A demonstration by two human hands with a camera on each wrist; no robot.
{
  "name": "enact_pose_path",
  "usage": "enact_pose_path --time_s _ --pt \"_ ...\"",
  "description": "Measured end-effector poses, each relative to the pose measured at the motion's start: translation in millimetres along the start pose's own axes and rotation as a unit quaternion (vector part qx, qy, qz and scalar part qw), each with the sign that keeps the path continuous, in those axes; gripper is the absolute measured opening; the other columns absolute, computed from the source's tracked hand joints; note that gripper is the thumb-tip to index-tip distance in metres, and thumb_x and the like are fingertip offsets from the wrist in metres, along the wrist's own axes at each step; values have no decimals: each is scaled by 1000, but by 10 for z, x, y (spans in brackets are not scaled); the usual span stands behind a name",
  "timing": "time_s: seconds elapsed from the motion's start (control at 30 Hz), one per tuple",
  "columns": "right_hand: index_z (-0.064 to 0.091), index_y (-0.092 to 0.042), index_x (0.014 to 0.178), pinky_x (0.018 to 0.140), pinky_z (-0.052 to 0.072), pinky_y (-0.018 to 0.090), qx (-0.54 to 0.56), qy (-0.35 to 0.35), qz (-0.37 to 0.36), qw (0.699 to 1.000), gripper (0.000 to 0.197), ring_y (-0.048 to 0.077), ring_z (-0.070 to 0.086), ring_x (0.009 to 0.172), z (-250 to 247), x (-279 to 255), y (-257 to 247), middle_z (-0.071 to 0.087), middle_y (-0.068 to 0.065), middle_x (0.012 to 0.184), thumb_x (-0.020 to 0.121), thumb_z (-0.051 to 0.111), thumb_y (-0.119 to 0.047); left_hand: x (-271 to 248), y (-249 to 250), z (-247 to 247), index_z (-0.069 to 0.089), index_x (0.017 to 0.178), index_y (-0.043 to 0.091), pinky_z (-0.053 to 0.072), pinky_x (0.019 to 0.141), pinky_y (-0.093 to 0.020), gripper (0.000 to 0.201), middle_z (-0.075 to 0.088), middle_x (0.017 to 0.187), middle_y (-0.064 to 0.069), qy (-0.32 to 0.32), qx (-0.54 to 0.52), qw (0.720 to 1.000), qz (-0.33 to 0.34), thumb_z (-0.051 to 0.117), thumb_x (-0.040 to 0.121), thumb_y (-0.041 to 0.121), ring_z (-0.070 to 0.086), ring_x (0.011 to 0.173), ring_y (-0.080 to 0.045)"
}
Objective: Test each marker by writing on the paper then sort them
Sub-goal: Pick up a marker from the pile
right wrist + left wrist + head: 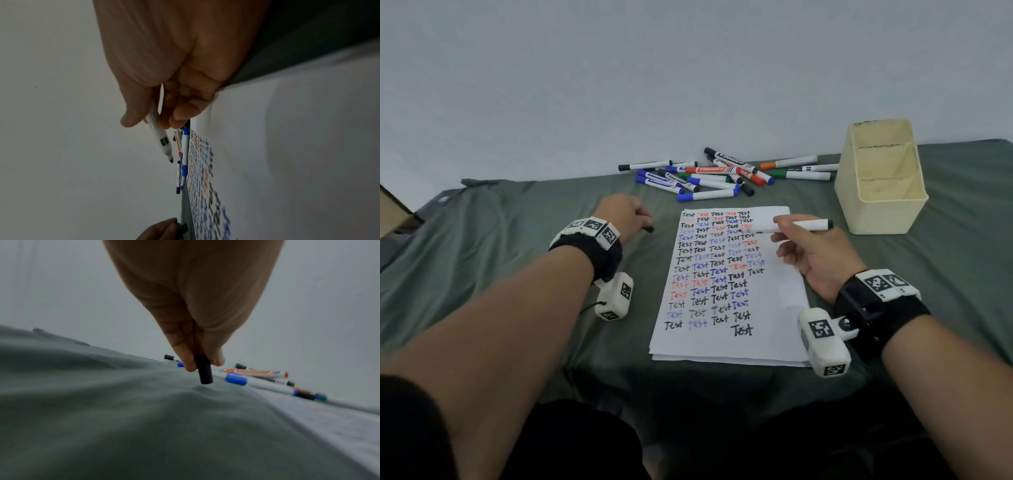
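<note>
Now the right hand (813,255) pinches an uncapped white marker (799,226) above the scribbled white paper (774,308); the left hand (624,211) grips its black plastic cap (203,369).

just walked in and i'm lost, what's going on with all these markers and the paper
A person is testing markers. The right hand holds an uncapped white marker over the paper, which is already covered in rows of "Test". The left hand pinches its black cap above the green cloth. A pile of markers waits behind the paper, and the cream organizer looks empty.
</note>
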State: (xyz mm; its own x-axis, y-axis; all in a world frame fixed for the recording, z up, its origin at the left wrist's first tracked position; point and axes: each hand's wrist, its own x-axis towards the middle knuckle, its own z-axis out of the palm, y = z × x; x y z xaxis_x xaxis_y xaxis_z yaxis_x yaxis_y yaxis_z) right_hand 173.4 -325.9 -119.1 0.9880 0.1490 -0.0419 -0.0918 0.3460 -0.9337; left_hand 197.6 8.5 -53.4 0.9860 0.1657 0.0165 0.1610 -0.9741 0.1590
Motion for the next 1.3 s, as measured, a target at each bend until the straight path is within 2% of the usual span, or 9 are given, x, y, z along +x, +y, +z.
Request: enact_pose_path --time_s 0.1,0.27,0.37,0.5,0.7,0.87,1.0,1.17,1.3 --pt "75 -7 111 58 53 24 11 -14 6 1000 18 21 63 66 -7 -13 -21 75 18 95 95 68 -11 -66 189 2 75 88 28 41 66 -18 5 70 85 13 34 -119 992 35 78 84 30 61 79 -3" --pt "77 -12 111 61 54 24 7 -30 -2 1000 19 20 64 68 3 -49 -40 76 19 102 96 67 -9 -226 571 17 75 86 30 42 69 -7 12 70 76 20 21 -220 969 107 80 81 20 62 73 11" --pt "78 -13 111 62 53 23 3 -33 -4 999 19 19 63 67 12 -68 -47 76 19 103 95 67 -10 -335 768 60 74 85 33 51 77 -19 12 73 81 18 -9 -258 958 125 79 83 22 67 82 0" --pt "76 -12 114 62 51 24 7 -30 -5 1000 21 20 62 67 6 -75 -56 76 19 103 96 66 -10 -423 954 125 70 83 35 50 65 -29 11 73 87 13 12 -272 955 119 77 85 27 64 75 -12" --pt "76 -11 114 63 52 24 24 -22 -4 999 20 20 62 68 -18 -60 -50 75 18 103 96 66 -12 -429 995 136 67 82 33 40 59 -21 10 70 86 14 18 -268 957 109 74 87 27 58 68 -6" --pt "79 -12 107 63 53 26 22 -15 -2 1000 17 21 62 70 -18 -54 -48 75 20 101 95 68 -11 -445 997 114 68 85 31 49 66 -24 8 71 83 15 22 -282 954 103 74 87 27 65 79 -8" --pt "77 -7 109 62 52 24 8 -25 -1 1000 18 19 61 69 -5 -59 -52 75 20 97 95 66 -7 -477 1078 143 66 81 34 43 47 -15 14 72 86 7 -12 -276 953 128 74 87 24 58 56 3" --pt "73 -2 114 63 50 25 21 -22 5 1000 21 20 60 70 -2 -61 -66 74 18 94 96 65 -7 -490 1196 154 61 86 22 58 77 -32 18 75 89 2 -43 -338 930 138 65 93 5 73 78 -10" --pt "73 -3 114 64 49 26 28 -28 5 999 20 19 61 72 5 -61 -68 74 17 94 95 65 -8 -494 1218 120 60 87 23 57 70 -29 21 74 84 0 -50 -322 934 146 61 95 4 70 71 -11"
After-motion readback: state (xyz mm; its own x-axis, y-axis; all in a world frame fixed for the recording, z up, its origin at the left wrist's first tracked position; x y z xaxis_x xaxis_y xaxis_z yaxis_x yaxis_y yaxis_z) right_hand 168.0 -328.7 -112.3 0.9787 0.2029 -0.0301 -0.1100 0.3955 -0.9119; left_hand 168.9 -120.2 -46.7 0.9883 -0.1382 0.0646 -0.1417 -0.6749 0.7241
